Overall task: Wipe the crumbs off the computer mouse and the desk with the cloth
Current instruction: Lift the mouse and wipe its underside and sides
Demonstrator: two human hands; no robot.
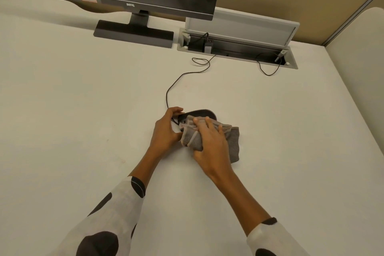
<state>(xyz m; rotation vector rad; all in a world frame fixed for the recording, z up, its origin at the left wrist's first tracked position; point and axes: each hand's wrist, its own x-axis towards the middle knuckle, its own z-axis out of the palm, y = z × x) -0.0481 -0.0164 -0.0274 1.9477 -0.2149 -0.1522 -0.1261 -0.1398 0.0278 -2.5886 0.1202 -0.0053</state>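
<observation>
Hands [209, 141] press cloth [232, 141] on mouse [199, 113].

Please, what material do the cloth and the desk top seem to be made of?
The cloth looks like soft grey woven or knitted fabric with pale stripes; it folds and bunches under the right hand. The desk top looks like a hard, smooth, matte off-white laminate, though that is uncertain.

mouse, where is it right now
In the head view the mouse sits mid-desk, mostly under the grey cloth, with the left hand at its left side and the right hand pressing the cloth.
</observation>
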